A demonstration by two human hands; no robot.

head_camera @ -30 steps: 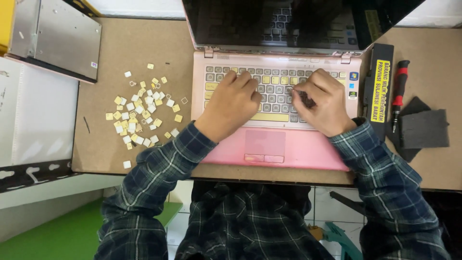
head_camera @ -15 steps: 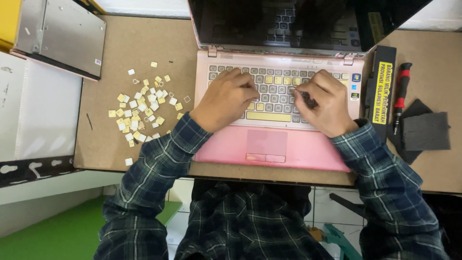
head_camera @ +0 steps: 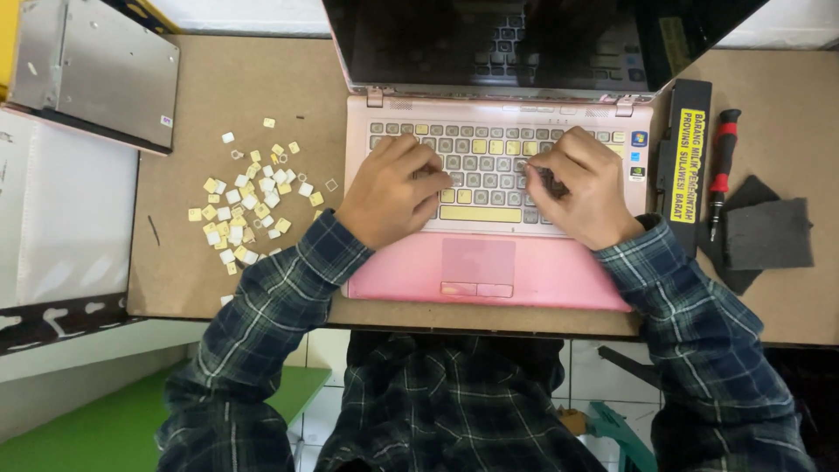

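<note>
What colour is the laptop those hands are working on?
The laptop is pink, with grey and yellowish keys; the head view shows it clearly.

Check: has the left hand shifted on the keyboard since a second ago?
No. The left hand rests on the same left keys of the pink laptop, just above the yellow spacebar.

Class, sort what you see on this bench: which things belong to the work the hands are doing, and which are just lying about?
In use:
- pink laptop with its grey and yellow keyboard
- left hand and right hand, both on the keyboard
- heap of loose white and yellow keycaps

Lying about:
- red-handled screwdriver
- long black battery pack
- dark grey cloth pieces
- flat silver metal case
</note>
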